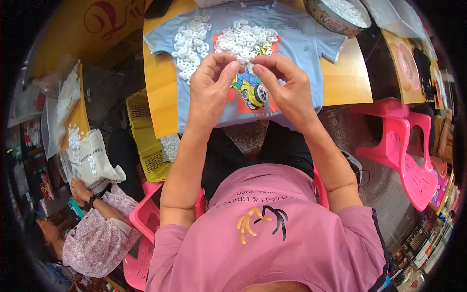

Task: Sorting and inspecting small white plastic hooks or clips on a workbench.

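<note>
My left hand (210,85) and my right hand (287,83) meet over a light blue T-shirt (204,109) spread on the table. Thumb and forefinger of each are pinched together on small white plastic pieces; the fingertips partly hide them, and I cannot tell whether the pieces are joined. Just beyond my fingers lies a heap of white oval pieces (245,39), many showing two holes. To its left, more loose white pieces (188,51) spread along the shirt. A printed yellow and blue vehicle (254,94) shows on the cloth below my hands.
A round tin (327,18) full of white pieces stands at the table's (348,78) far right. Yellow crates (146,141) are left of my legs. Pink chairs (399,146) stand at right and left. At left another person (99,233) sits beside a light cloth bearing white pieces.
</note>
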Motion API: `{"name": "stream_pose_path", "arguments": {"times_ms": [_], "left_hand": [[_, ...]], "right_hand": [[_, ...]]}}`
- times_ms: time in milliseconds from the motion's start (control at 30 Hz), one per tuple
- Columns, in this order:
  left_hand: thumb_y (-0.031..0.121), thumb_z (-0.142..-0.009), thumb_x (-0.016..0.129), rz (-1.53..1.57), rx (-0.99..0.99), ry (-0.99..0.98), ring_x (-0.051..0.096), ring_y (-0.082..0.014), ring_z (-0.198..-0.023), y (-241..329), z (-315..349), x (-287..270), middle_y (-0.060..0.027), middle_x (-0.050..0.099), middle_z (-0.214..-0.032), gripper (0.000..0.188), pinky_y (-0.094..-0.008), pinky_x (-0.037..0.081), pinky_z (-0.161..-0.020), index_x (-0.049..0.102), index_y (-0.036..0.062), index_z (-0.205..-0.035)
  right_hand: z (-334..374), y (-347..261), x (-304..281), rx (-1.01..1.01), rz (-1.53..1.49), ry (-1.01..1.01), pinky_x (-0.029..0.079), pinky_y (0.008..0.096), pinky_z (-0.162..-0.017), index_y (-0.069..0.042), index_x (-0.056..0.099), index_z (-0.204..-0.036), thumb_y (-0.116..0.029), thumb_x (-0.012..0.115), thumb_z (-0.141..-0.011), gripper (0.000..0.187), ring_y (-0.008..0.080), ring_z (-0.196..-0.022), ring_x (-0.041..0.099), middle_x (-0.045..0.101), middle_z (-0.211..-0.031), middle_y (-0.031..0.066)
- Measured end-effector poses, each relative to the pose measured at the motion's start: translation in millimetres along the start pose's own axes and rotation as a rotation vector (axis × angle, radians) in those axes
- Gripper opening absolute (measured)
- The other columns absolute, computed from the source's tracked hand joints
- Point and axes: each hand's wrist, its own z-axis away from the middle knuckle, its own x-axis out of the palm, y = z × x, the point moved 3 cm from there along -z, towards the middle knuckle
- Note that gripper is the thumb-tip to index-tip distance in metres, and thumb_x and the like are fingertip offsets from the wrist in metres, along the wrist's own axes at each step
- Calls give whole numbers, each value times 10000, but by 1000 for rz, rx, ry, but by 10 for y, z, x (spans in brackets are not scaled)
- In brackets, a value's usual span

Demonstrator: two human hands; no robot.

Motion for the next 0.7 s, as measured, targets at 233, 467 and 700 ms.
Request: {"name": "stream_pose_path", "arguments": {"times_ms": [233, 467, 700], "left_hand": [[107, -929, 628, 84, -20, -35, 625, -97, -841, 63, 210, 163, -62, 666, -920, 163, -228, 490, -755, 602, -17, -1031], [108, -915, 648, -59, 78, 8, 622, -87, -815, 62, 389, 251, -55, 666, -904, 178, -228, 499, -716, 607, -22, -1029], [107, -908, 659, -130, -34, -70, 624, -79, -797, -216, 568, 196, -50, 677, -895, 172, -229, 508, -717, 626, -22, -1017]], "right_hand": [[66, -1, -24, 192, -354, -73, 489, 217, -783, 27, 657, -1046, -109, 647, -923, 183, 80, -870, 612, 676, -940, 38], [196, 7, -71, 312, -329, -96, 473, 237, -685, 9, 664, -1014, -163, 657, -924, 194, 72, -783, 575, 656, -871, 11], [443, 37, -112, -145, 205, -85, 469, 287, -608, 22, 642, -977, -45, 666, -868, 130, 162, -731, 600, 640, -834, 79]]}}
